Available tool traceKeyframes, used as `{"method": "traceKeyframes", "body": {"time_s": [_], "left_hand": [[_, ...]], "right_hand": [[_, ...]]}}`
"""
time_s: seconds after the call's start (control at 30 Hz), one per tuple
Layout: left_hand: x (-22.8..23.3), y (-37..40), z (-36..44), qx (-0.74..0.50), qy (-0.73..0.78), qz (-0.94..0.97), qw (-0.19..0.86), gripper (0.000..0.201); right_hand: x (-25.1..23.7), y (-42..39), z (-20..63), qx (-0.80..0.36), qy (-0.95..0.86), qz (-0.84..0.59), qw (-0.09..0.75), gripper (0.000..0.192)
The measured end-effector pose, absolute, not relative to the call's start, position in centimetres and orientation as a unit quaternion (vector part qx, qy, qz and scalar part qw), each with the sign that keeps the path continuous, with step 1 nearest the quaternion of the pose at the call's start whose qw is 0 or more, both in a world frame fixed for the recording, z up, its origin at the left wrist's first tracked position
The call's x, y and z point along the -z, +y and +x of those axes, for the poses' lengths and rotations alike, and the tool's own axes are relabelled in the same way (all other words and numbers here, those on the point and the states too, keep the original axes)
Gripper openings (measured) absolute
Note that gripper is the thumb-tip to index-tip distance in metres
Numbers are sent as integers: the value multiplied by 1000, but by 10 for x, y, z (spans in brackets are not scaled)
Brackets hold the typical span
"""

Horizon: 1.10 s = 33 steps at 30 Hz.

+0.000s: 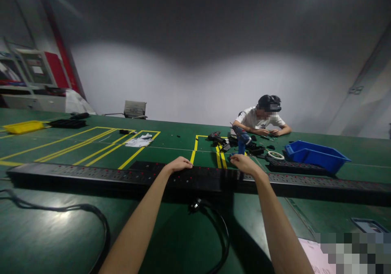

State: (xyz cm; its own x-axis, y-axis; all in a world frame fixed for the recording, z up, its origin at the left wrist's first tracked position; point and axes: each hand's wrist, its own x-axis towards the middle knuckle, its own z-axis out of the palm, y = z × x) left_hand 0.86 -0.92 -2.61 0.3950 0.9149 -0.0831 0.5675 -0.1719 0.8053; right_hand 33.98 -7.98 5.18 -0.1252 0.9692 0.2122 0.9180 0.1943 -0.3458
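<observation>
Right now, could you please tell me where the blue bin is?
In the head view, the blue bin sits far right on the green table, beyond the long black power strip, beside the seated person.

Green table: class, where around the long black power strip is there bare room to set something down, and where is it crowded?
Bare green table lies between the power strip and the near edge, bordered by the left cable and the middle cable. Bare too: the yellow-lined patch behind the strip. Crowded: the far side by the blue bin, among tools before the seated person.
</observation>
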Motion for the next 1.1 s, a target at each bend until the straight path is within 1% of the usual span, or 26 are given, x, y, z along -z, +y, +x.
{"method": "traceKeyframes", "body": {"time_s": [0.07, 0.13, 0.27, 0.37, 0.47, 0.67, 0.77, 1.1], "left_hand": [[24, -11, 10, -216, 508, 734, 396, 35], [21, -13, 11, -209, 518, 732, 389, 34], [20, -14, 10, -206, 520, 737, 380, 36], [25, -12, 8, -214, 502, 746, 381, 39], [29, -11, 7, -213, 505, 751, 367, 40], [25, -23, 11, -183, 582, 745, 269, 37], [21, -29, 13, -173, 600, 743, 241, 36], [16, -34, 15, -162, 602, 745, 240, 38]], "right_hand": [[-36, -70, 358, -66, -697, -698, 152, 35], [-18, -63, 368, -61, -640, -755, 127, 44], [12, -56, 369, -21, -598, -796, 88, 54], [22, -53, 366, -11, -600, -797, 66, 53], [22, -52, 366, -8, -601, -796, 70, 51], [22, -52, 366, -11, -595, -801, 68, 50], [22, -52, 366, -11, -598, -798, 71, 51], [23, -51, 367, -14, -597, -799, 67, 50]]}}
